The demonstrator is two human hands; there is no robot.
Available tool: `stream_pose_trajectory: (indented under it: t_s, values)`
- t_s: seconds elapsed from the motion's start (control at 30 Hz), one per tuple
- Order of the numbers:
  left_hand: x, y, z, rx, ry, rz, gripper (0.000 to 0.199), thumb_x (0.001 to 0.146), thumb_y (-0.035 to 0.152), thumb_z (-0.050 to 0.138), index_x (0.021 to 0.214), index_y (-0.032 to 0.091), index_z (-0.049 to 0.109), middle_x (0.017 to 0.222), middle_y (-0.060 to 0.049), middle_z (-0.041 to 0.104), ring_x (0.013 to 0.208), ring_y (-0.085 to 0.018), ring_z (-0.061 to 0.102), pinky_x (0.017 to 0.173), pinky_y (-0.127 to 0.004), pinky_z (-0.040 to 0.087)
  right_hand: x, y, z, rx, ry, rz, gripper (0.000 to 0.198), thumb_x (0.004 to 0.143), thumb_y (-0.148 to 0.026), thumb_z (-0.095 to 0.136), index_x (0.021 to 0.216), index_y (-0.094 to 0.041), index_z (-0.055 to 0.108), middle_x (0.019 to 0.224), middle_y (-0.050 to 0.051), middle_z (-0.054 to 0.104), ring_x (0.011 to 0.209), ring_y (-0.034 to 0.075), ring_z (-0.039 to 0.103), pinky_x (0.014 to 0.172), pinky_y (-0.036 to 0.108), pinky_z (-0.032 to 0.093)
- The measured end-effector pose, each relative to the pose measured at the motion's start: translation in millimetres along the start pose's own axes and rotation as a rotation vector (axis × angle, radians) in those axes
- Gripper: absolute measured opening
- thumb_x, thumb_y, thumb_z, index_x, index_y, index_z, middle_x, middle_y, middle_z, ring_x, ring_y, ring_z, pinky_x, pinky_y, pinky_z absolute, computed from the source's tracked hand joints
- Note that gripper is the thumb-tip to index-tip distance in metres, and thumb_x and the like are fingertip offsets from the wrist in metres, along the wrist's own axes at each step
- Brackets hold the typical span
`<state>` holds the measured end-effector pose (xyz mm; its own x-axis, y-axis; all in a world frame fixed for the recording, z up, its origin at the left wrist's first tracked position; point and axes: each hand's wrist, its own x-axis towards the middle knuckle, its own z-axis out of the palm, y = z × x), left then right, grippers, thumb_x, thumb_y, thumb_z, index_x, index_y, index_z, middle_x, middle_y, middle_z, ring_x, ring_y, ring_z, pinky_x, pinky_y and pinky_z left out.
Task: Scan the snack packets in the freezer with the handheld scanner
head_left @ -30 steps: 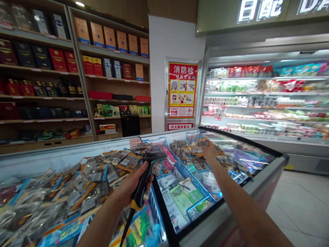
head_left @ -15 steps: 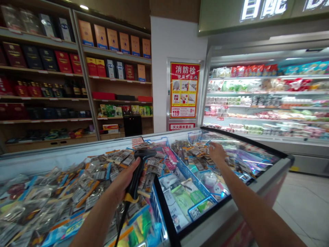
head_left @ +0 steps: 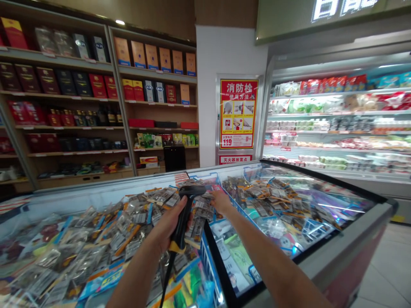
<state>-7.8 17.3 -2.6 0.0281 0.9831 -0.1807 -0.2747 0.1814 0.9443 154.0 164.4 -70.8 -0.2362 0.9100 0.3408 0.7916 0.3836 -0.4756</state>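
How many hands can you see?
2: the left hand around the black scanner, and the right hand over the freezer, right of the scanner's head.

Wall poster: heading 消防栓 in large white characters on red; second line, 使用方法; at the foot, left, the number 119 in red, under the small line 火警电话. Lower sign, directly beneath the poster: 灭火器放置点. Overhead sign, upper right: lit white characters, cut by the upper edge. Print on the packets and shelf boxes: too small to read.
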Motion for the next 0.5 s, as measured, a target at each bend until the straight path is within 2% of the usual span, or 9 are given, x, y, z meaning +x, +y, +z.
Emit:
stream_pose_trajectory:
  t_s: [0.1,0.17,0.37,0.43,0.5]
  values:
    - [-1,0,2,0.001,0.004,0.006,0.034,0.074,0.047,0.051,0.069,0.014,0.055,0.051,0.000,0.056,0.039,-0.008,0.051,0.037,-0.018,0.040,1,8,-4,-0.235,-0.017,-0.017,0.032,0.074,-0.014,0.048,0.102,-0.024,0.062,0.097,0.004,0.066,0.094,0.022,0.057,0.085,0.034,0.037]
    - [-2,0,4,0.004,0.000,0.001,0.034,0.075,0.047,0.051,0.067,0.014,0.055,0.051,0.000,0.056,0.039,-0.008,0.050,0.036,-0.017,0.039,-2,22,-10,-0.325,-0.031,0.005,0.035,0.074,-0.010,0.044,0.100,-0.023,0.063,0.094,0.005,0.067,0.093,0.021,0.058,0.087,0.034,0.037]
    - [-2,-4,7,0.029,-0.017,-0.005,0.034,0.073,0.048,0.053,0.065,0.015,0.053,0.051,0.000,0.056,0.038,-0.008,0.050,0.037,-0.018,0.040,-23,70,-34,-0.350,-0.025,0.062,0.041,0.072,-0.003,0.038,0.100,-0.020,0.064,0.105,0.008,0.063,0.101,0.020,0.055,0.088,0.030,0.037]
    - [-1,-6,7,0.038,-0.025,-0.003,0.035,0.071,0.049,0.054,0.065,0.015,0.053,0.051,0.000,0.057,0.039,-0.008,0.050,0.037,-0.018,0.040,-28,74,-38,-0.347,0.014,0.088,0.040,0.074,-0.006,0.036,0.101,-0.018,0.063,0.106,0.010,0.062,0.102,0.021,0.054,0.087,0.030,0.038]
    - [0,-7,7,0.046,-0.027,0.000,0.035,0.070,0.050,0.055,0.068,0.015,0.054,0.052,0.000,0.057,0.039,-0.008,0.050,0.037,-0.018,0.039,-30,67,-39,-0.333,0.079,0.156,0.035,0.080,-0.016,0.035,0.104,-0.018,0.061,0.104,0.013,0.061,0.099,0.023,0.056,0.082,0.034,0.040]
